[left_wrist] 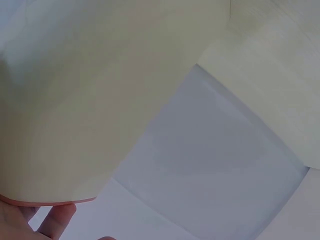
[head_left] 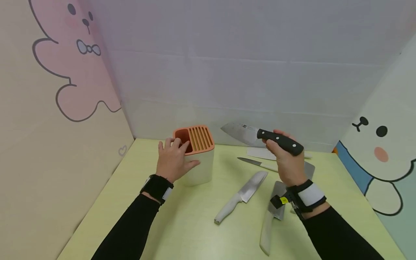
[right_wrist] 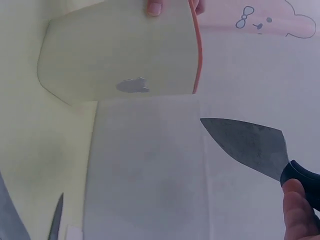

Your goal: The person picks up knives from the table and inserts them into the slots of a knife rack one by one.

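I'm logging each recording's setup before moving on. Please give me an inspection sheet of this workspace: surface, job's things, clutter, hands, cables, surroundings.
Surface: pale yellow table.
Job's things: block upright, orange slotted top with an open compartment; black-handled knife raised off the table, tip toward the block; several pale-handled knives lying loose, some partly hidden behind the right arm.
Clutter: nothing seen beyond the loose knives.
Hands: left hand holds the block's rim, its fingers over the compartment's edge and thumb outside; right hand grips the black handle.
Cables: nothing seen.
Surroundings: pale back wall; cartoon figures on both side walls.
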`<state>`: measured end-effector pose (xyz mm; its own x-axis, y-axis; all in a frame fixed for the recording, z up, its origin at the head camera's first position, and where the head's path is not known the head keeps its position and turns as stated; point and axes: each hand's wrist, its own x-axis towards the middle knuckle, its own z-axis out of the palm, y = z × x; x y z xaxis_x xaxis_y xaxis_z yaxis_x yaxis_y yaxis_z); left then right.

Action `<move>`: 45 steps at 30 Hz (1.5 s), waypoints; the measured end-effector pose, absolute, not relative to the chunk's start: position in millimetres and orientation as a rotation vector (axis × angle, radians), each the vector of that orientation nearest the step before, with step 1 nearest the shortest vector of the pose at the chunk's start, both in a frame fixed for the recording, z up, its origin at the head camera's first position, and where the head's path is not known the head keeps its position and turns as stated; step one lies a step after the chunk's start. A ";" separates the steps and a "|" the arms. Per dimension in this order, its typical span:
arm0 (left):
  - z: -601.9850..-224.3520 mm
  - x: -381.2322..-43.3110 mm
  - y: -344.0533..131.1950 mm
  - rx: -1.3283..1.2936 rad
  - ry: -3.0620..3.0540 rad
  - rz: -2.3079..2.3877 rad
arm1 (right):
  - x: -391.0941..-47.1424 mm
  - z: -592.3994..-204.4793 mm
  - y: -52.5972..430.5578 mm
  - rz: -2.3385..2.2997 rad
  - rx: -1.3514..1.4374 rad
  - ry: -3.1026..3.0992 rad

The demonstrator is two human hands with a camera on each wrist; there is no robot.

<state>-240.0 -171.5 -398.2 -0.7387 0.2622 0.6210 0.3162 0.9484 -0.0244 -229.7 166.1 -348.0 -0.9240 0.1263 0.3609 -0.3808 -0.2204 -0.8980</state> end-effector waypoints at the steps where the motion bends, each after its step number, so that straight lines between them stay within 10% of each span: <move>1: -398.4 -240.6 -171.7 -0.416 -2.437 -0.106 | -229.7 -341.9 166.1 2.192 0.330 -1.727; 21: -393.8 -232.2 -167.0 -0.443 -2.518 -0.139 | -201.2 -251.8 108.4 1.339 0.857 -2.028; 45: -395.6 -211.5 -157.1 -0.410 -2.515 -0.173 | -215.0 -263.7 89.6 0.911 1.109 -2.029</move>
<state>-211.5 -157.1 -395.6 -0.7854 0.2521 0.5654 0.3270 0.9445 0.0331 -215.0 89.6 -263.7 -0.4359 -0.4293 0.7911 -0.8764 0.4023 -0.2646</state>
